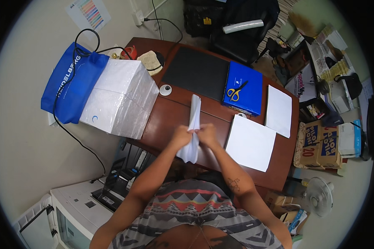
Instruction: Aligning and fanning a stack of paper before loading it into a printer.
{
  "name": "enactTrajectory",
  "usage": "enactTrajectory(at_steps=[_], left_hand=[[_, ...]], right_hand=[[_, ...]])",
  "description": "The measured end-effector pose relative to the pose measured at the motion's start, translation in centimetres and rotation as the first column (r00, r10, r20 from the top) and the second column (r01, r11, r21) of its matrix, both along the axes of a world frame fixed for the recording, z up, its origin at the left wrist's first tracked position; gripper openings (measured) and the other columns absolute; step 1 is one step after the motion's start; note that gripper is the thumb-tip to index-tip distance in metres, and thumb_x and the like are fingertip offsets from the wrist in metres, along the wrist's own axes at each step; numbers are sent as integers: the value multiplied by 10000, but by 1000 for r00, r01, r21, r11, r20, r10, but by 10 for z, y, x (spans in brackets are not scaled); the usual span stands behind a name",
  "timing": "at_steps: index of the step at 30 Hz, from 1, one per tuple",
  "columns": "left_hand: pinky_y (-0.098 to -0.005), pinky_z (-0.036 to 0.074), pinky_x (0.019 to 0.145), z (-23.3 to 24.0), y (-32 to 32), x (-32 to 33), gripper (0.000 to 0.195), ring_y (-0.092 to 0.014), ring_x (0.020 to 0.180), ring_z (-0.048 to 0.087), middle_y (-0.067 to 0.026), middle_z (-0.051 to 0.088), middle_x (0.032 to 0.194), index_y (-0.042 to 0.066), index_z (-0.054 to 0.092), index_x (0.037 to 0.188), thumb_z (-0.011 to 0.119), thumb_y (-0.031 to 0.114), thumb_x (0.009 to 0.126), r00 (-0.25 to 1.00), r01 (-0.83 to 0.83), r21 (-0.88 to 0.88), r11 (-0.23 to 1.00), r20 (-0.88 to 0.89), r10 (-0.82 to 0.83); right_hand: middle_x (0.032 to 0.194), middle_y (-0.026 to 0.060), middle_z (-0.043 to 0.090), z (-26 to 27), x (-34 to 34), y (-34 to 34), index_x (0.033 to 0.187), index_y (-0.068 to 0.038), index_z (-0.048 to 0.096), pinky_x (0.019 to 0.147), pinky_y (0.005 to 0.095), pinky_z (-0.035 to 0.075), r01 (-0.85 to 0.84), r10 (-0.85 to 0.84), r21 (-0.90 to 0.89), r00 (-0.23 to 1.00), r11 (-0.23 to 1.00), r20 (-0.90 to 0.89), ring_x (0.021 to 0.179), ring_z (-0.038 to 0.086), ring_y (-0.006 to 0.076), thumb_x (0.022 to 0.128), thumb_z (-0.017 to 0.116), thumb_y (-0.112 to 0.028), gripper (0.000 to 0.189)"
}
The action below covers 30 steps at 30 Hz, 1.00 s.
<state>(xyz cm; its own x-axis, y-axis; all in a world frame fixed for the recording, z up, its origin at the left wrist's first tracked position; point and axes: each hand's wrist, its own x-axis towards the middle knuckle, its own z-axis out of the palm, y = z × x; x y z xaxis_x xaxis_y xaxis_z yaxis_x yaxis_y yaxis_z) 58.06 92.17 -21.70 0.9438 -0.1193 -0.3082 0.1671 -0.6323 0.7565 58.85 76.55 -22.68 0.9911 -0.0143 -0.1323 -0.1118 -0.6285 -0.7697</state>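
A sheaf of white paper [194, 113] stands on edge over the front of the brown wooden desk [162, 118], its lower end fanned and bowed. My left hand [181, 136] grips it from the left, and my right hand [207, 134] grips it from the right. Both thumbs meet near the sheaf's middle. To the right of my right hand lies a stack of white paper [251, 142]. A second white paper stack [279, 111] rests beyond it. Yellow-and-black scissors [234, 92] lie on a blue box [251, 90] farther back.
At the left, a plastic-wrapped block of white paper [129, 96] carries a blue bag [78, 84] with a black cable across it. A black desk mat [196, 71] covers the back. An office chair [237, 40], a fan [318, 196] and a white printer [78, 199] surround the desk.
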Motion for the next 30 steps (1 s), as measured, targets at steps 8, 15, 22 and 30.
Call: enactTrajectory(at_steps=[8,15,22,30], left_hand=[[-474,534,824,-27,32,-1,227,-444,875,662,-268,677,875,-31,695,893,735,152,765,984,-173,349,921,26,175],[-321,554,733,30,83,8,204,-181,802,686,-125,716,944,-65,677,1047,664,31,868,918,-394,-771,501,-355,176],[-271,529,776,24,93,-23,189,-143,862,659,-103,703,984,-59,677,1015,697,-15,833,951,-276,-713,644,-104,293],[-321,513,886,16,59,-15,358,-190,969,643,-88,678,1035,-32,629,1087,759,-54,754,925,-173,-678,714,137,354]], right_hand=[[802,260,678,-21,6,-25,781,37,713,729,429,539,-74,28,-248,982,966,-186,764,681,391,713,783,-357,405],[802,112,721,34,25,-61,876,56,732,623,283,527,167,65,592,934,789,-350,685,663,155,816,730,-67,137],[857,63,726,57,-12,-61,976,16,733,740,261,508,-95,82,460,995,883,49,781,633,108,833,742,-78,171],[1129,113,658,50,-21,-39,1270,-33,574,927,303,471,-2,-132,583,973,812,188,1035,606,172,733,841,-95,603]])
